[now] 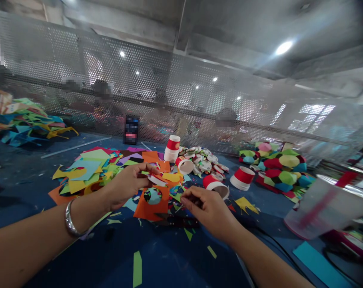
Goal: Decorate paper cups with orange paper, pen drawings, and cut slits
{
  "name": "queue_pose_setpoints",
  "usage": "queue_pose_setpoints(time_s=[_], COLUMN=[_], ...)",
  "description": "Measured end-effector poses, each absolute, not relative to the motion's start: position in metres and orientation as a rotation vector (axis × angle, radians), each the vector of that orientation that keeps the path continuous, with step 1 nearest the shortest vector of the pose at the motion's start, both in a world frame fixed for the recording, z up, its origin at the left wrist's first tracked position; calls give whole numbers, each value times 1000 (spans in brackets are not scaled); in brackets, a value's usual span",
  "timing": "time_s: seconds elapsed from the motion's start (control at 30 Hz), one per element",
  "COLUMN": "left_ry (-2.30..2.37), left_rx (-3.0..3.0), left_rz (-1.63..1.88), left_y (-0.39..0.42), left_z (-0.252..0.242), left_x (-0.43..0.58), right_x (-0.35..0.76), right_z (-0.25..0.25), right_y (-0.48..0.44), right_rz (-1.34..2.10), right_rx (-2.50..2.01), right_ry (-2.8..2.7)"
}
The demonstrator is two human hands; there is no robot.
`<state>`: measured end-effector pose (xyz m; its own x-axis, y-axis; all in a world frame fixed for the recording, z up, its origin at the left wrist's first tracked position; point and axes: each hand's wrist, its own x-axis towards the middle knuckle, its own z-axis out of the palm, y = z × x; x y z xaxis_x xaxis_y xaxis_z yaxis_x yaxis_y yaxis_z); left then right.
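My left hand (pixel 130 182), with a silver bracelet on the wrist, pinches a small, white-edged paper piece (pixel 157 181) over the heap of coloured scraps. To its right, the fingers of my right hand (pixel 207 206) are curled together. Whatever may be between them is too small or hidden to make out. Dark-handled scissors (pixel 181 221) lie below and between both hands. An orange sheet (pixel 153 204) with a round hole rests just under my left hand. Beyond my right hand, a red and white paper cup (pixel 215 185) lies on its side.
Cut coloured paper (pixel 94 164) is heaped left of centre. Behind are stacked cups (pixel 172 150) and a pile of round pieces (pixel 204 160). Multicoloured paper balls (pixel 283 166) and a translucent drink cup (pixel 328 204) stand right. A phone (pixel 131 130) leans on the perforated screen (pixel 157 80).
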<state>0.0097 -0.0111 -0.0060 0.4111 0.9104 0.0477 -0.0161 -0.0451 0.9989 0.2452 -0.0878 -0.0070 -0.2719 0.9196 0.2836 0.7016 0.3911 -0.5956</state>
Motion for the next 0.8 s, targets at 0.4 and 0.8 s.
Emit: queue_pose_setpoints(time_s=[0.4,0.8], left_ry=[709,529], left_rx=[1340,1769], left_rz=[651,259], left_y=[-28,-17], left_z=[4,0], left_x=[8,-2], right_x=[249,248], right_z=[-5,-7], right_y=[-88,-87], right_rz=[423,460], right_rx=[-1393,-1456], right_ry=[-2075,-2126])
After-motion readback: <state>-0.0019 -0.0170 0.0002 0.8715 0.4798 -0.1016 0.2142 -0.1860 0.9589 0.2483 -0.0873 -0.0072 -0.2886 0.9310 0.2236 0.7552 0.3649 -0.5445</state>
